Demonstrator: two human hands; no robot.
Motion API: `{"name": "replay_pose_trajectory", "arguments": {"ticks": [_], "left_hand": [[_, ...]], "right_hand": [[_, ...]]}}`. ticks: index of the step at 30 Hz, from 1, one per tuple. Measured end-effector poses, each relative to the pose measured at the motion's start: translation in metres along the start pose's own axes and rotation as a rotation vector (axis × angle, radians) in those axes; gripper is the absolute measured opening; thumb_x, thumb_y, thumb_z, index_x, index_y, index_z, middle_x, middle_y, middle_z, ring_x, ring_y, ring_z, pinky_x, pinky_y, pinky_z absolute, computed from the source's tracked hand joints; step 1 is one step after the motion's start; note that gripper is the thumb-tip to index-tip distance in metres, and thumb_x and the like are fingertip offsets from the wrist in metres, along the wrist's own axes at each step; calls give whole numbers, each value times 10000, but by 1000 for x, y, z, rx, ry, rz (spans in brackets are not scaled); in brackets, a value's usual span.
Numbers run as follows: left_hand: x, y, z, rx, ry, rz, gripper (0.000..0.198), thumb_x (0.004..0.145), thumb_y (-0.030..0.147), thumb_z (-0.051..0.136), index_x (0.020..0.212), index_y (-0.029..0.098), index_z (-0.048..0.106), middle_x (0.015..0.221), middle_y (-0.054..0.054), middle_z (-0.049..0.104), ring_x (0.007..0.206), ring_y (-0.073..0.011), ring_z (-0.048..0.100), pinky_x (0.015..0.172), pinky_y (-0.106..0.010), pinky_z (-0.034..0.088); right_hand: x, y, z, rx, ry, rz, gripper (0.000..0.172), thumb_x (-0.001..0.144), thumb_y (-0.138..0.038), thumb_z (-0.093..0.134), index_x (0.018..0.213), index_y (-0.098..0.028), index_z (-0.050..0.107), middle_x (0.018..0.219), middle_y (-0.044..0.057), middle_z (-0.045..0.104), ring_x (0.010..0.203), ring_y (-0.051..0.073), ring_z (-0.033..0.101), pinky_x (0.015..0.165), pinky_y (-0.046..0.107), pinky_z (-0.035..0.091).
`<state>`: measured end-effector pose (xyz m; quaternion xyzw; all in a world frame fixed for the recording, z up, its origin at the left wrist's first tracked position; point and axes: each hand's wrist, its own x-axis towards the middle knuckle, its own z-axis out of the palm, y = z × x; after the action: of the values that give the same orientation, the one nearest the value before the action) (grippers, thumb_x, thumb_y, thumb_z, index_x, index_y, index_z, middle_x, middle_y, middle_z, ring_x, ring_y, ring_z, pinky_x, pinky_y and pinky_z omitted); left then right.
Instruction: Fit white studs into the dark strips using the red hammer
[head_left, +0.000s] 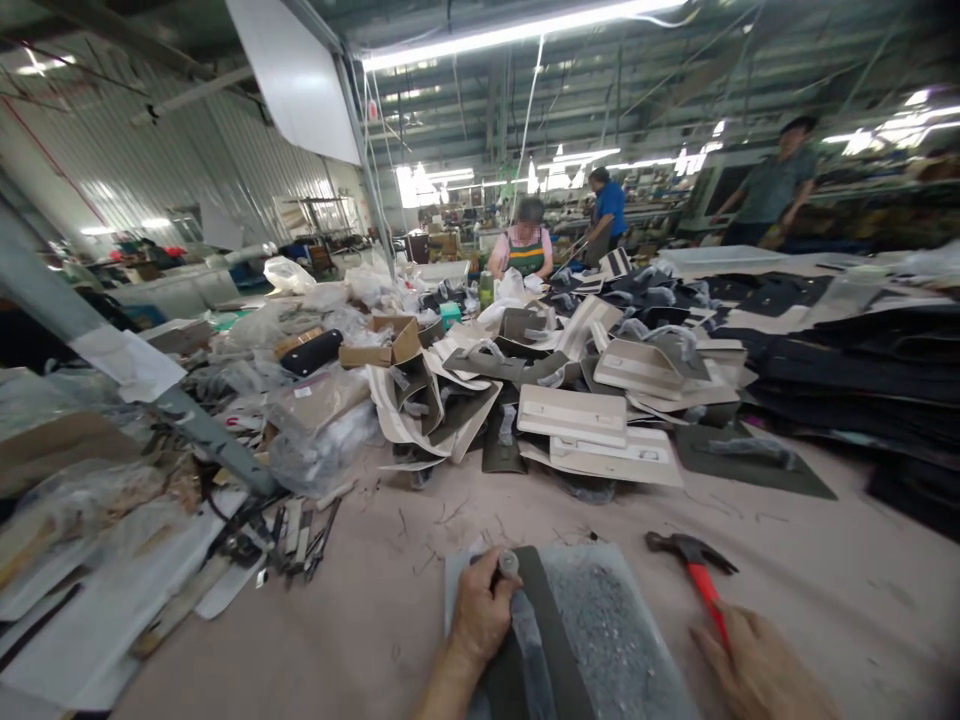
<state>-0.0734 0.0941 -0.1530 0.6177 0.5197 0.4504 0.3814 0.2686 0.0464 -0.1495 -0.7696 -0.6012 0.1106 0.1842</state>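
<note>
Panel [566, 655] appears at the steadying step, calling for stillness: left hand [482, 608] pinches its strap [531, 645], right hand [757, 662] grips a hammer [703, 583].

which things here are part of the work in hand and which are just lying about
Likely in use:
hammer, in the right hand
small round piece, in the left hand
dark panel on scuffed slab

Probably lying about:
cardboard box
plastic bag
loose tools
</note>
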Motion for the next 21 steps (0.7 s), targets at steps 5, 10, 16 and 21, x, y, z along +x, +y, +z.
{"name": "replay_pose_trajectory", "arguments": {"ticks": [5,10,16,21], "left_hand": [[1,1,1,-18,43,-14,102,799,160,616,868,185,689,807,-10,695,775,-181,631,734,-245,477],[3,-2,0,-146,267,-146,168,776,307,723,856,166,678,739,-15,689,690,-176,636,649,-237,490],[8,-11,-5,-254,527,-193,305,765,398,749,908,141,669,812,-74,727,760,-218,690,716,-285,535],[5,-7,-1,-206,511,-166,156,796,295,696,852,158,647,719,-23,664,671,-170,625,627,-233,485]], "right_hand": [[-47,-114,32,252,-183,-223,581,948,-507,414,1433,-189,447,1267,116,663,980,223,696,862,327,552],[-90,-174,71,199,-455,-312,462,958,-303,348,1313,-95,557,1126,194,725,962,301,725,803,369,537],[-77,-135,42,192,-356,-198,411,955,-418,290,1096,-154,572,860,137,736,823,285,716,694,362,493],[-33,-140,-28,404,-110,-60,345,835,-597,438,818,-259,511,603,15,627,562,216,614,536,324,453]]}}
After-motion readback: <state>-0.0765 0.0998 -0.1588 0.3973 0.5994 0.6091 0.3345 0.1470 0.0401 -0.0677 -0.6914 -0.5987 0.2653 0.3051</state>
